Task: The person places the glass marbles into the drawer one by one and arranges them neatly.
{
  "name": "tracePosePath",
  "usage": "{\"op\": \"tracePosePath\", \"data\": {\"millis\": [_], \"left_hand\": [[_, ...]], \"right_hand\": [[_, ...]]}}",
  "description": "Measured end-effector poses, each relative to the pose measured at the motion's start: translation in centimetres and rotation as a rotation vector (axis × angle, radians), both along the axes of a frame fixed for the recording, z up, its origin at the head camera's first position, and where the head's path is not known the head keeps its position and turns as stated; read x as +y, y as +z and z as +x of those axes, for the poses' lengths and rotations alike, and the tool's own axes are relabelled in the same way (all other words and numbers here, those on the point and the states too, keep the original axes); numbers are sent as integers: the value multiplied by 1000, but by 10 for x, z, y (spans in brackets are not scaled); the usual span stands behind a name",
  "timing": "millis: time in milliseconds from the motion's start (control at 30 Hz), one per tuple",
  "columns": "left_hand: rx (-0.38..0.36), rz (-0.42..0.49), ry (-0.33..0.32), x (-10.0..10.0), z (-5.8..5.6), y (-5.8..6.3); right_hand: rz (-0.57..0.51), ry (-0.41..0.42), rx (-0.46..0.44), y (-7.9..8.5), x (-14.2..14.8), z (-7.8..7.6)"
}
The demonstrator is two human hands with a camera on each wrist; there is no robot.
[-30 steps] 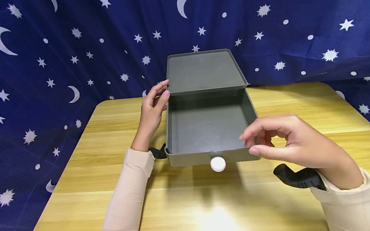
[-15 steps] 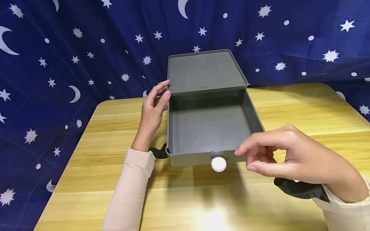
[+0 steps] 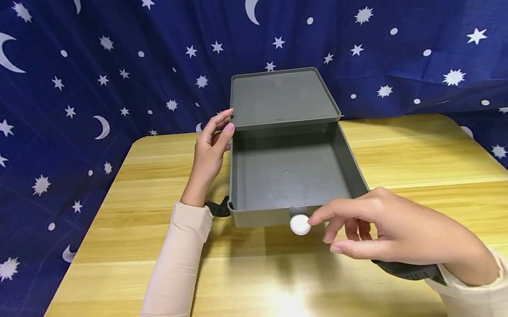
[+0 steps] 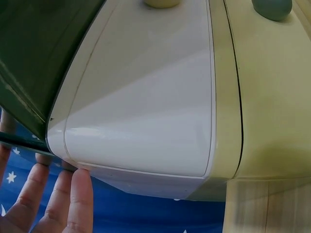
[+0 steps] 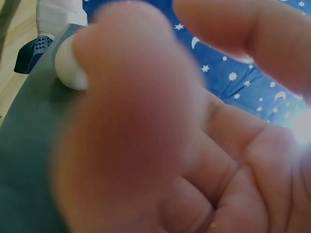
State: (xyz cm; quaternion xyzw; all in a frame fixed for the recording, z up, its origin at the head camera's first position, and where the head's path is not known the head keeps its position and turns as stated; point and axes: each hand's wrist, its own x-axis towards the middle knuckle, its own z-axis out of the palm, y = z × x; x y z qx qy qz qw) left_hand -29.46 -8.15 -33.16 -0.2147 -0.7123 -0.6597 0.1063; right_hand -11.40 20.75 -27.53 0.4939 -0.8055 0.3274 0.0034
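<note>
A small desktop drawer cabinet stands on the table, its recessed grey top (image 3: 281, 95) facing up. The grey top drawer (image 3: 257, 218) is pulled out towards me, with nothing visible inside. My left hand (image 3: 209, 146) rests against the cabinet's left side, fingertips and thumb at the edge of the top. In the left wrist view its fairly straight fingers (image 4: 81, 199) touch near a corner of the cabinet. My right hand (image 3: 380, 224) is at the drawer's front right, fingers loosely bent, index fingertip at the white round knob (image 3: 299, 225). Whether it touches the knob is unclear.
Below the grey drawer, the left wrist view shows a white drawer front (image 4: 146, 92) and a yellow one (image 4: 272, 92), each with a round knob. The wooden table (image 3: 142, 196) carries the cabinet. A blue curtain (image 3: 147, 59) with moons and stars hangs behind.
My right hand has moved down and left from the drawer's front right corner to the white knob. The left hand, cabinet and pulled-out drawer stay in place.
</note>
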Motion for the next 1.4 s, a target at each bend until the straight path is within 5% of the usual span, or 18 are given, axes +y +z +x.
{"op": "tracePosePath", "data": {"millis": [233, 467, 800, 1100, 1400], "left_hand": [[5, -6, -1, 2, 17, 16], [42, 3, 12, -1, -9, -10], [21, 12, 1, -1, -9, -9], [0, -9, 13, 1, 16, 15], [9, -16, 11, 2, 17, 15]], "right_hand": [[104, -17, -59, 0, -2, 1], [145, -40, -120, -2, -4, -2], [185, -56, -207, -4, -5, -2], [157, -8, -273, -6, -4, -5], [141, -5, -246, -6, -1, -8]]}}
